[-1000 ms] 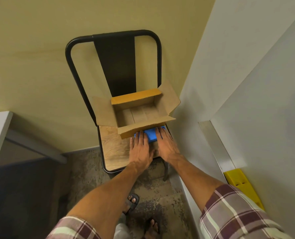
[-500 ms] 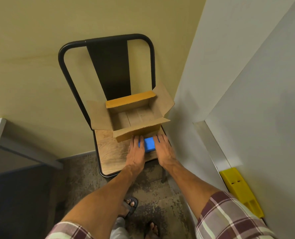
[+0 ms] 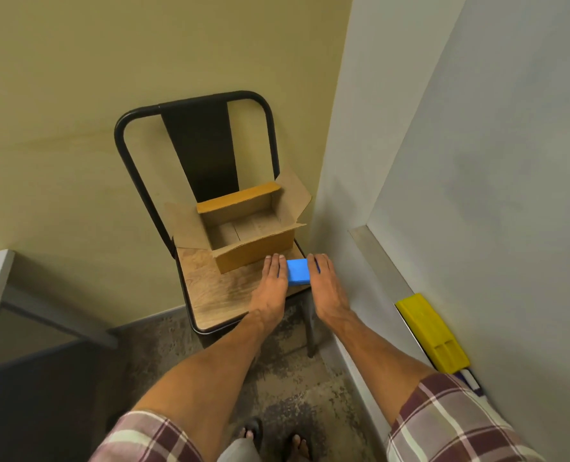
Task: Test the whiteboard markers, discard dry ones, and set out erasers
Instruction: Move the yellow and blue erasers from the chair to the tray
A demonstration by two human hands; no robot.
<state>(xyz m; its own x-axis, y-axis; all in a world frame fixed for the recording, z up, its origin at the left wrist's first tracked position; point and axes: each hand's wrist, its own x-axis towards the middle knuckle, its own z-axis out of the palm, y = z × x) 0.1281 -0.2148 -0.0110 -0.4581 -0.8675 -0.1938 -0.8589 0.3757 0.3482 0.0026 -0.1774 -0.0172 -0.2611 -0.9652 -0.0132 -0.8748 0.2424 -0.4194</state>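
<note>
A black metal chair (image 3: 203, 155) with a wooden seat is standing on mottled grey floor (image 3: 163, 345) where the yellow wall (image 3: 77, 95) is meeting the white wall (image 3: 393, 111).

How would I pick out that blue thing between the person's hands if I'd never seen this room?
Find the black metal chair with a wooden seat in the corner. On its seat, just nearer than the open brown cardboard box, lies a small blue rectangular block, between the left hand and right hand. It is the only blue thing on the seat.

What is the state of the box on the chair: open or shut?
Open. The box on the chair has its flaps spread outward, and its bare inner floor shows.
</note>
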